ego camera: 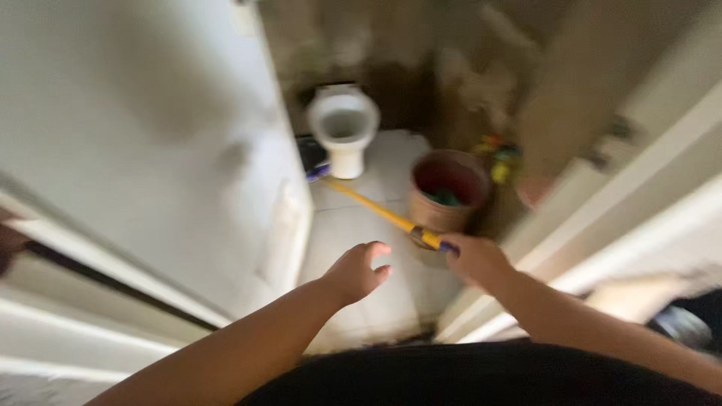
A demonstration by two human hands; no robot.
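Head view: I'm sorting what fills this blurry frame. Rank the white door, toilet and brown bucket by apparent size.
1. White door, by far largest, though nearest the camera.
2. and 3. Brown bucket and toilet look alike; the toilet stands farther back, so unranked.

The whole frame is soft with motion blur, worst at the right edge and the upper centre, where the back wall (421, 68) smears into brown streaks. Light is dim and warm. The pale door (150, 135) at left and the floor tiles (353, 233) catch the most light; a vague grey shadow lies across the door. The bottom edge falls nearly black.
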